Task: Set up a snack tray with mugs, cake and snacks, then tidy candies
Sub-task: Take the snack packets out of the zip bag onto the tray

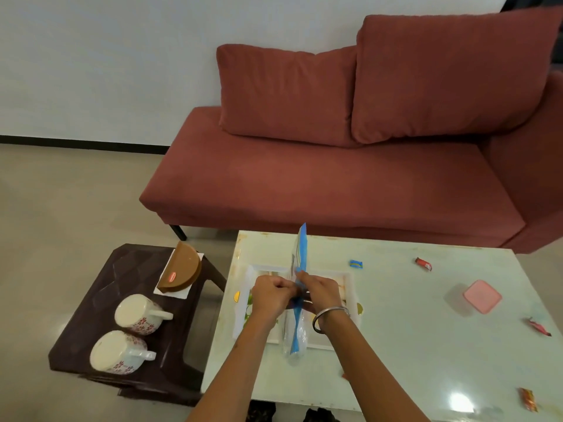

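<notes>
A: Both hands, left (271,295) and right (318,292), pinch the blue-and-clear plastic snack packet (298,300) at frame centre, above the white rectangular tray (243,312) on the pale glossy tabletop (411,345).
B: Risk: a hard tear bursts it, snacks scatter past the tray.

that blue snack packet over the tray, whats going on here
A person grips the blue snack packet with both hands, left hand and right hand, over the white tray on the pale table, seemingly tearing it open. Two floral mugs and the packaged cake sit on the dark stool, not yet on the tray. Wrapped candies lie scattered beside a pink-lidded box.
</notes>
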`<state>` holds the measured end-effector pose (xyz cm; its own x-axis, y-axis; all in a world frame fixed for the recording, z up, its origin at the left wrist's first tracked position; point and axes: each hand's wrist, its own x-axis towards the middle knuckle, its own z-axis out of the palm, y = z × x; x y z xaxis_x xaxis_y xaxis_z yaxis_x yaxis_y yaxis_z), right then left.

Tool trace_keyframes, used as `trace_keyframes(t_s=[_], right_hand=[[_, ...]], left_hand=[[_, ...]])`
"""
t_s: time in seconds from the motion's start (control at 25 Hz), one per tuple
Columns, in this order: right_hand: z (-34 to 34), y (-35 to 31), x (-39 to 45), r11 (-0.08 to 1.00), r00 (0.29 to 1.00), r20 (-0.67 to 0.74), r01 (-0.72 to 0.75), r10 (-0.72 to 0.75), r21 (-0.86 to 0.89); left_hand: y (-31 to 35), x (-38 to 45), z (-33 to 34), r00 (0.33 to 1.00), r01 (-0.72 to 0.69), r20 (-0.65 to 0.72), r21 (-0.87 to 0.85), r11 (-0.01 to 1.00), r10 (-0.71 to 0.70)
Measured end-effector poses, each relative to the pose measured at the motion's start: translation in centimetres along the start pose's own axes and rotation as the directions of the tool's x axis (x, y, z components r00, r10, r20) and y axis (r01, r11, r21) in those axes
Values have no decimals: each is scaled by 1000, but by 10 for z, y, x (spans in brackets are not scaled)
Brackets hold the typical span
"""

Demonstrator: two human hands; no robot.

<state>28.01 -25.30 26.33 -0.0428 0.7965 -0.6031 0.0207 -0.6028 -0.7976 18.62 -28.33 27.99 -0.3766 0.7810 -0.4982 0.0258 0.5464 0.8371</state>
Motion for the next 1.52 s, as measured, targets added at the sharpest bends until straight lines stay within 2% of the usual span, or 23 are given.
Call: trace_keyframes(t_s=[0.12,0.24,0.36,0.44,0.56,0.68,0.84,1.08,1.32,1.52], right_hand=[[-5,0,-2,997,1000,13,-22,21,77],[-4,2,-3,1000,1000,-7,19,-19,-13],[2,4,-3,959,987,-11,154,-161,-238],[7,5,-4,879,960,-1,256,-280,-403],[14,6,-10,767,913,-37,319,-407,-557],[17,5,-15,772,899,-72,327,-431,-544],[13,2,-12,798,929,-40,294,-369,-526],[16,5,-13,597,890,36,334,-454,-730],[16,12,-13,431,894,38,251,-446,-867],[11,17,-9,411,884,-6,212,-468,-887]], left_hand=[[3,0,-9,984,133,142,-176,975,-108],[0,2,-11,980,151,156,-187,971,-122],[-6,2,0,1000,-1,14,96,995,0],[-6,-1,8,992,-105,-37,241,965,117],[-4,1,10,981,-143,-67,383,913,182],[-4,6,10,983,-159,-13,454,877,185],[-9,7,10,982,-181,17,375,909,188],[-16,8,13,987,-101,-76,407,908,144],[-19,5,11,981,-33,-148,512,859,126],[-17,2,3,969,-23,-198,526,850,148]])
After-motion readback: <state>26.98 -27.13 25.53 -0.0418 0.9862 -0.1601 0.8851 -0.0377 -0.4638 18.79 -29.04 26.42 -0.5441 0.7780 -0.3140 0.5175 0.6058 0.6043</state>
